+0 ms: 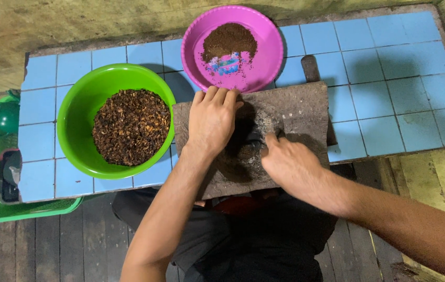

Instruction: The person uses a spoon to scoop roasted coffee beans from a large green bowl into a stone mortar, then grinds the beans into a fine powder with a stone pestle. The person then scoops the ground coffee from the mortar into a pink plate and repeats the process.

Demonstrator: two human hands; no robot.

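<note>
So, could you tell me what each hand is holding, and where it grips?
The left hand lies flat on the stone slab, gripping nothing. The right hand seems closed around a dark grinding stone, but the exact hold is hidden.

**Blue-tiled table and its load**

A low table (400,78) topped with square light-blue tiles fills the upper part of the view, with dark wooden floorboards (50,245) below it. At nine o'clock on the tiles sits a green bowl (76,104) holding coarse dark-brown bits. At twelve o'clock stands a pink bowl (269,52) with a heap of fine brown powder. At the centre lies a flat grey grinding stone (306,109), overhanging the near edge of the table. The three o'clock side is bare tile. A green basket (3,209) sits beside the table at eight o'clock.
</note>
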